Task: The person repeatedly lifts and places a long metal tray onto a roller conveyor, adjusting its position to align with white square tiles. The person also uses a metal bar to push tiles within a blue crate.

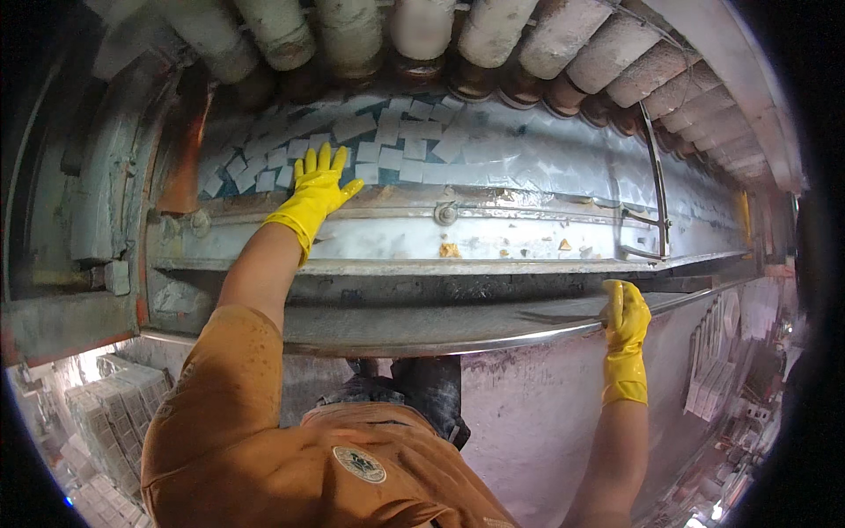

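My left hand [321,180], in a yellow rubber glove, reaches far forward with its fingers spread, palm down on a bed of small pale square tiles [387,145] inside a long metal trough. My right hand [625,312], also in a yellow glove, grips the near metal rail [440,330] of the machine at the right. A few orange and white tile chips [451,250] lie on the lower ledge between the two hands.
A row of worn, dusty rollers [422,31] runs across the top above the trough. A bolt head [445,213] sits on the trough's front lip, a thin metal bracket [656,194] stands at the right. Stacked pale tile packs [114,396] lie below left.
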Demonstrator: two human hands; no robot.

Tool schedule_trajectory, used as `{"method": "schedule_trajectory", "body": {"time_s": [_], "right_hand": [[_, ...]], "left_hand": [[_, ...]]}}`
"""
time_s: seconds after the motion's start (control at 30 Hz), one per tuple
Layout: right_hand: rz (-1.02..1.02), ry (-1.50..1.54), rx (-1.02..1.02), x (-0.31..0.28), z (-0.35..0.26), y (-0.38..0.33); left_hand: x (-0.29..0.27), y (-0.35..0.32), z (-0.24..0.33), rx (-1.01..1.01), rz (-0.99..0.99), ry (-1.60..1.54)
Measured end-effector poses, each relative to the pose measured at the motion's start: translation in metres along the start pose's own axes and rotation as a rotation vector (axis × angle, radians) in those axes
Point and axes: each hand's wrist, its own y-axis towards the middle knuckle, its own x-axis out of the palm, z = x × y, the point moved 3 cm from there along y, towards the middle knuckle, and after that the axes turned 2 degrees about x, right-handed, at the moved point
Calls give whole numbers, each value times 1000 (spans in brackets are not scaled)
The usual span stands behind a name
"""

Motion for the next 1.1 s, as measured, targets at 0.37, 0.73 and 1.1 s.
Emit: {"method": "schedule_trajectory", "body": {"time_s": [0.37, 0.73, 1.1], "right_hand": [[2, 22, 65, 1, 14, -1], [38, -107, -62, 0, 10, -1], [57, -98, -93, 1, 11, 0]], "left_hand": [[-8, -32, 9, 78, 3, -49], [-27, 68, 27, 27, 78, 24], [-8, 32, 45, -102, -95, -56]]}}
